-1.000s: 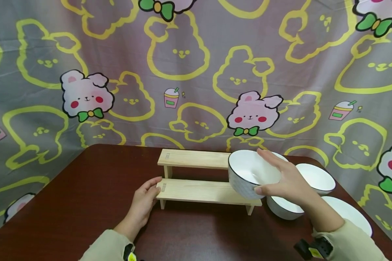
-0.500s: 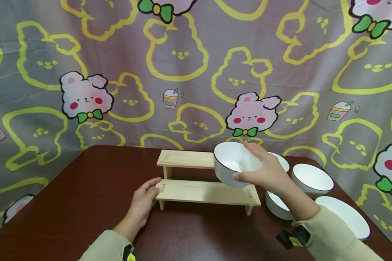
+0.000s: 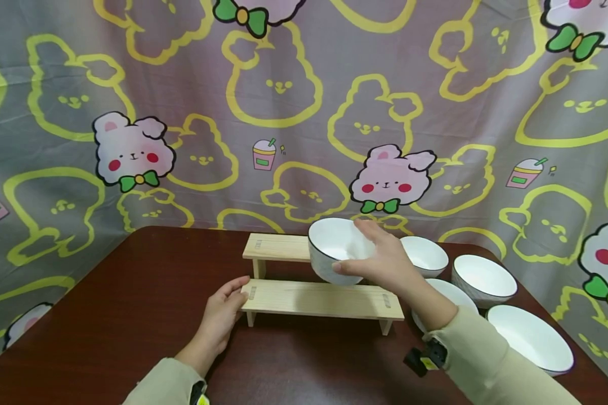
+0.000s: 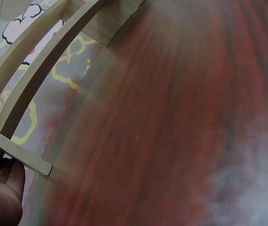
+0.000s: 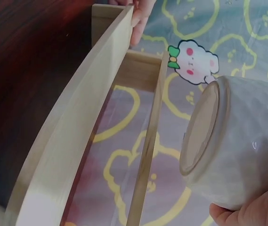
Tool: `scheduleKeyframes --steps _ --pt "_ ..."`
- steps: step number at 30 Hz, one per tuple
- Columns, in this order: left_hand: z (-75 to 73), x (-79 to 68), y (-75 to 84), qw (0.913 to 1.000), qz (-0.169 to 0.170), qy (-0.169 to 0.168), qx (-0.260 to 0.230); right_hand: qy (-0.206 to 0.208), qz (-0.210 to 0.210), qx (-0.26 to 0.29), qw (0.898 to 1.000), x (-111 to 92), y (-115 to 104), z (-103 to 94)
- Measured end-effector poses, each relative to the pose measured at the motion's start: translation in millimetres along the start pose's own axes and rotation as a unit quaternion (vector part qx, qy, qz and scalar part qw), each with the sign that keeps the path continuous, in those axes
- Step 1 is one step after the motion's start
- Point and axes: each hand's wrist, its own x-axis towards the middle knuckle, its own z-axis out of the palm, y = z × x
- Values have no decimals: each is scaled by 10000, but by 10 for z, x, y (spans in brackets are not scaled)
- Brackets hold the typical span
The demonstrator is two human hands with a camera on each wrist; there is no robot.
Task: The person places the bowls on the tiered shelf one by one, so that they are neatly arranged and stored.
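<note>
My right hand (image 3: 385, 259) holds a white bowl (image 3: 329, 250) with a dark rim, thumb on the near side and fingers at the far side. In the right wrist view, the bowl (image 5: 247, 141) shows its textured outer wall and unglazed foot ring. It hangs above a two-step wooden rack (image 3: 319, 298), overlapping the right part of the upper board in the head view. At the rack's left end, my left hand (image 3: 220, 315) grips the end of the lower board. The left wrist view shows those fingers (image 4: 16, 176) against the board's end, beside a short leg.
Several more white bowls stand to the right on the dark red table (image 3: 132, 315): a back one (image 3: 424, 254), one farther right (image 3: 483, 278), one partly behind my right forearm (image 3: 451, 295), and a wide front one (image 3: 529, 337). A patterned curtain (image 3: 294, 129) hangs behind the table.
My right hand has carried the bowl leftward and slightly up, from the rack's right end to over its upper board. The left hand has stayed at the rack's left end.
</note>
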Motion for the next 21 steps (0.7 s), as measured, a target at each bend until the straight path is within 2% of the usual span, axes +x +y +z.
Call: scheduleKeyframes --steps 6,10,21 --pt "14 -2 -4 10000 -1 45 8 72 4 -25 10000 122 -105 132" --pt "9 -5 -11 10000 7 67 -23 171 -276 -71 9994 192 -195 241" --pt "18 -6 -12 9999 14 112 14 158 -351 320 9987 330 -374 470"
